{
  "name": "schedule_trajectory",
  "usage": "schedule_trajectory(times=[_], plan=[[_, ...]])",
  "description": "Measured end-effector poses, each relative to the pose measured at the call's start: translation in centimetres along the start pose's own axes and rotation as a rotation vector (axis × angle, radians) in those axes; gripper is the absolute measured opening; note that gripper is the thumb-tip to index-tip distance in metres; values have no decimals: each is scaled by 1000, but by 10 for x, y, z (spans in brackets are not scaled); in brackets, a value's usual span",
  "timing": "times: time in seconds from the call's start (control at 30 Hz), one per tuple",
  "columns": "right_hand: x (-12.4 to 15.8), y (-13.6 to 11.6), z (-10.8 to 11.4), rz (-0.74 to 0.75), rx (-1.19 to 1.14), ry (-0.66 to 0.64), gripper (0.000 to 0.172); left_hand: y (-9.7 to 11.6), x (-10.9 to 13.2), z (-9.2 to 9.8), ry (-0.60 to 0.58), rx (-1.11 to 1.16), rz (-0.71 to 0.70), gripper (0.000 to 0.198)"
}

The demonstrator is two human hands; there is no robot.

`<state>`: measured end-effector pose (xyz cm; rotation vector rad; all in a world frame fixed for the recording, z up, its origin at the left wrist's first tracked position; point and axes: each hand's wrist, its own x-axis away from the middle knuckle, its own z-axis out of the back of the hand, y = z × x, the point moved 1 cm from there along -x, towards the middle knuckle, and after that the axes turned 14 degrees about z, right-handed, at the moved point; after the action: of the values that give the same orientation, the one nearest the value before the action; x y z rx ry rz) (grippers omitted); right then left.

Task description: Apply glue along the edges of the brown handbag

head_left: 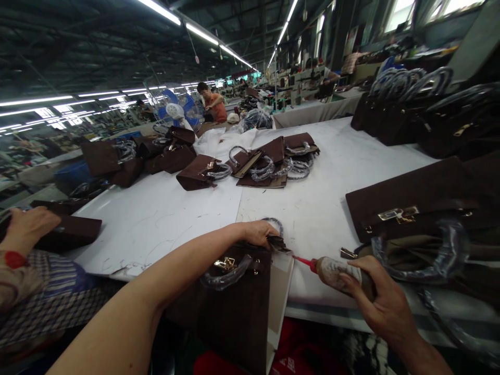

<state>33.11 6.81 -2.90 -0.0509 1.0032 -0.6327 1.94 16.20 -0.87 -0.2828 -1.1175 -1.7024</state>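
Note:
My left hand (pixel 255 233) grips the top edge of a dark brown handbag (pixel 238 307) that stands at the near edge of the white table (pixel 332 172); the bag has a gold clasp and a plastic-wrapped handle. My right hand (pixel 377 299) holds a squeeze bottle (pixel 332 271) with a red nozzle, its tip pointing left at the bag's open flap, close to my left fingers.
Several brown handbags lie in the table's middle (pixel 273 159), at the far left (pixel 156 153) and stacked at my right (pixel 422 203). Another person's hand (pixel 27 226) rests on a bag at the left. A blue fan (pixel 179 109) and a seated worker (pixel 213 104) are behind.

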Motion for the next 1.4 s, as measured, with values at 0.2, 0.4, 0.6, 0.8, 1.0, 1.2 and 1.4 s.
schedule_trajectory(times=[0.2, 0.4, 0.6, 0.8, 1.0, 1.2, 1.4], plan=[[1, 2, -3, -17, -28, 6, 13, -1, 0, -1, -9, 39, 5, 29], [0, -4, -2, -20, -26, 12, 12, -1, 0, -3, -17, 82, 5, 30], [1, -11, 7, -2, -153, -86, 5, -5, -1, -4, -4, 97, 3, 28], [7, -6, 5, -34, -151, -34, 7, -9, -2, -4, -12, 106, 0, 28], [3, -9, 7, -31, -247, -118, 4, -10, -3, -3, -9, 93, -7, 28], [2, -9, 8, 63, -220, -22, 8, -11, -4, -5, -5, 107, -10, 28], [2, -8, 7, 80, -255, -54, 7, -11, -4, -5, 7, 106, -19, 27]])
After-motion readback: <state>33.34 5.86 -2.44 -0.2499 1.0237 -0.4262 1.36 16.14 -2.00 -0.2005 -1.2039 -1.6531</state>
